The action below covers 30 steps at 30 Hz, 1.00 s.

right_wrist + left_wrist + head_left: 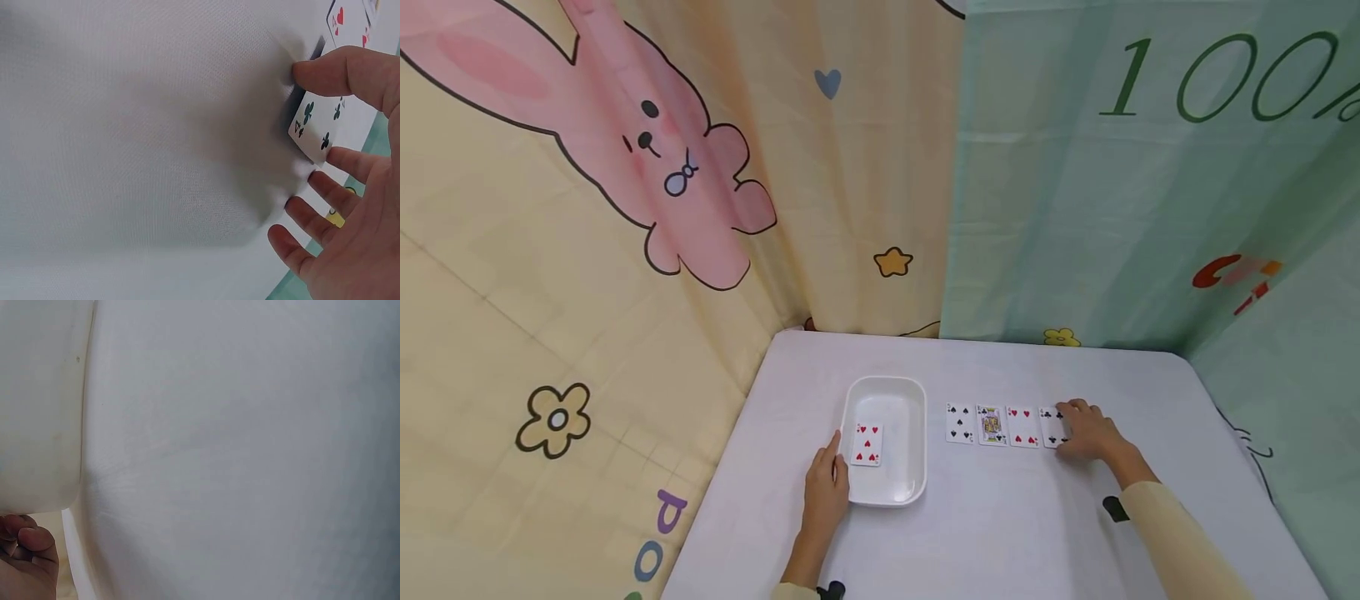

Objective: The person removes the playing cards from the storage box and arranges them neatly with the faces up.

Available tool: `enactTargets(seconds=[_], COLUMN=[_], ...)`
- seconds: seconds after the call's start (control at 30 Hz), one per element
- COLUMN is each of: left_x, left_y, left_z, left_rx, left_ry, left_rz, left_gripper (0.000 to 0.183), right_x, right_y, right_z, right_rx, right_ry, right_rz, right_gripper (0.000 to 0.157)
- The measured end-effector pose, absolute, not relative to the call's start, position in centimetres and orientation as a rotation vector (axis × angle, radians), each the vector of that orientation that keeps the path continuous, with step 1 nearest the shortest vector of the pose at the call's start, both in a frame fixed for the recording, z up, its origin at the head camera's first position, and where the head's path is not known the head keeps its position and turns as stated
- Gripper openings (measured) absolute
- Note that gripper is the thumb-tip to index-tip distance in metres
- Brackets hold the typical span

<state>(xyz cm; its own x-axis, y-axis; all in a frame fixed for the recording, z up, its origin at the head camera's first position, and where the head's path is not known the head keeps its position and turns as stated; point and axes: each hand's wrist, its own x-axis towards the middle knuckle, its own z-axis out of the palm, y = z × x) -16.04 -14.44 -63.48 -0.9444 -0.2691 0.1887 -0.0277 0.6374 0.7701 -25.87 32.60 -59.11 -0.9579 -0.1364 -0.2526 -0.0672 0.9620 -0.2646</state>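
Observation:
In the head view my left hand (826, 492) holds the left rim of a white tray (921, 442), and the left wrist view shows its curled fingers (37, 539) right at the tray's edge. Inside the tray lies a five of hearts (867, 445), face up. To the right, several face-up playing cards form a row: a spade card (960, 423), a king (992, 425) and a red heart card (1023, 427). At the row's right end my right hand (1088, 432) pinches a four of clubs (317, 119) by its edges between thumb and index finger, its other fingers spread.
A white-covered table (985, 533) lies under everything, with its far edge against patterned curtains (880, 167). Curtains also hang close along the left and right sides. A black wrist strap (1116, 508) shows at the right sleeve.

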Motion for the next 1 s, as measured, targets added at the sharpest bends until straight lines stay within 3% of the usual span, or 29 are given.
enactTargets(seconds=[0.53,1.0], left_x=[-16.0,-16.0], left_y=[-14.4,-14.5], left_z=[-63.4,-63.4], left_rx=[0.234,0.211], left_ry=[-2.558,-2.558], left_rz=[-1.218,-1.208], left_gripper=[0.046,0.047], right_x=[-25.9,-23.9], right_y=[33.4,32.2], right_z=[-59.8,-60.1], right_rx=[-0.139,-0.041], right_ry=[2.831,2.933], right_rz=[-0.411,-0.701], right_gripper=[0.092,0.088])
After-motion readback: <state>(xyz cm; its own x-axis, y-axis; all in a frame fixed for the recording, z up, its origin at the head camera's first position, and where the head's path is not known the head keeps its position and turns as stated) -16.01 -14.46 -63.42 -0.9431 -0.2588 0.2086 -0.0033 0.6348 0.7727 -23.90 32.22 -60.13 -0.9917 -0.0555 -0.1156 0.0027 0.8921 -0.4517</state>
